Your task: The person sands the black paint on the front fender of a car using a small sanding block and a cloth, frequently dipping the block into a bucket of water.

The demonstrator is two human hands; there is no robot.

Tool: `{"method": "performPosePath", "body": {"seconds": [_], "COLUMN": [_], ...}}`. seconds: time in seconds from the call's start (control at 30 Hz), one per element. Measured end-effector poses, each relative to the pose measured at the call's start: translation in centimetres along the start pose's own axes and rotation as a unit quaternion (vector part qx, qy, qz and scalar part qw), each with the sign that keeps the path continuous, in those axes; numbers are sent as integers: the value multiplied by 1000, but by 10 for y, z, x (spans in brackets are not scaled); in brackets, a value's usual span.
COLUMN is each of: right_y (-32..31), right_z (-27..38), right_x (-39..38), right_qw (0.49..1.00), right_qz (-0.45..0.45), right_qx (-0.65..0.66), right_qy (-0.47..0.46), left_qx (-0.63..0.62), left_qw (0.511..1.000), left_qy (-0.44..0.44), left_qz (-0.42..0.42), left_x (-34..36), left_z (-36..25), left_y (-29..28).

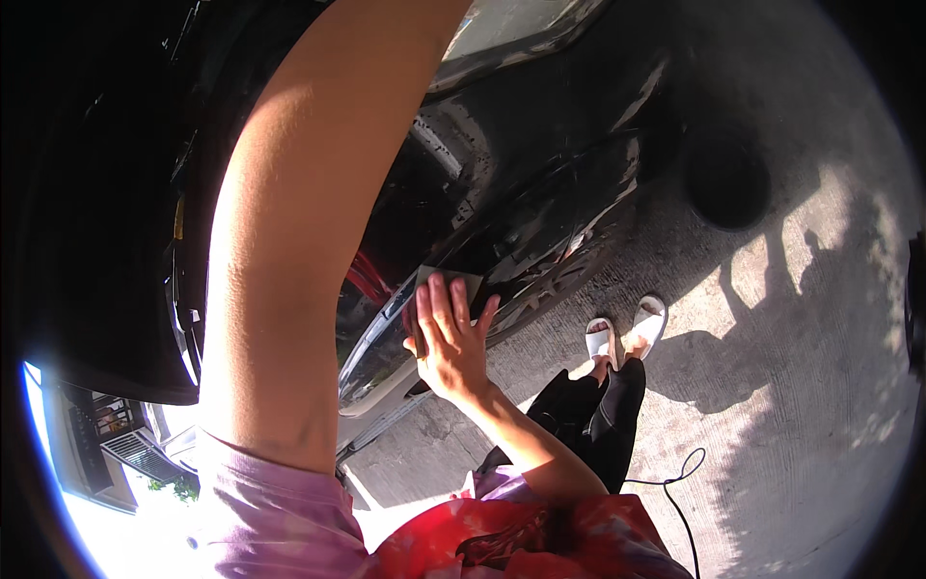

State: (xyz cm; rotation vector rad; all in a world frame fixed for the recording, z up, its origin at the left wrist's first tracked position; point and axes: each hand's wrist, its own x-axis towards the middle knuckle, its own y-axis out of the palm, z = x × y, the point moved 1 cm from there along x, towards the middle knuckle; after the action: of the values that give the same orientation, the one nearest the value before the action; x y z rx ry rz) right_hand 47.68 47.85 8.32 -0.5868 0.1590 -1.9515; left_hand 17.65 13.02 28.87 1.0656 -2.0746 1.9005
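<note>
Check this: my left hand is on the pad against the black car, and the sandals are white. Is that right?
Not quite: it is your right hand on the pad against the black car, as the head view shows. The sandals are indeed white.

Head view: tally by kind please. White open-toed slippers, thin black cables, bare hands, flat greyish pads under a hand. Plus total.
White open-toed slippers: 2
Thin black cable, looped on the ground: 1
Bare right hand: 1 (left hand out of view)
Flat greyish pad under its fingers: 1
Total: 5
</note>
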Motion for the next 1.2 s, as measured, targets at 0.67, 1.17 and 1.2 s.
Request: {"method": "performPosePath", "body": {"seconds": [0.67,1.17,1.2], "right_y": [-3,-10,39], "right_z": [45,-7,38], "right_x": [29,44,-5], "right_qw": [983,971,977], "right_qz": [-114,-201,-171], "right_qx": [-102,-87,-95], "right_qy": [104,96,82], "left_qx": [43,54,40], "left_qw": [985,988,982], "left_qy": [22,-142,-180], "left_qz": [165,18,38], "left_x": [-359,-388,-398], "left_z": [-86,28,39], "left_y": [-215,-355,-355]}}
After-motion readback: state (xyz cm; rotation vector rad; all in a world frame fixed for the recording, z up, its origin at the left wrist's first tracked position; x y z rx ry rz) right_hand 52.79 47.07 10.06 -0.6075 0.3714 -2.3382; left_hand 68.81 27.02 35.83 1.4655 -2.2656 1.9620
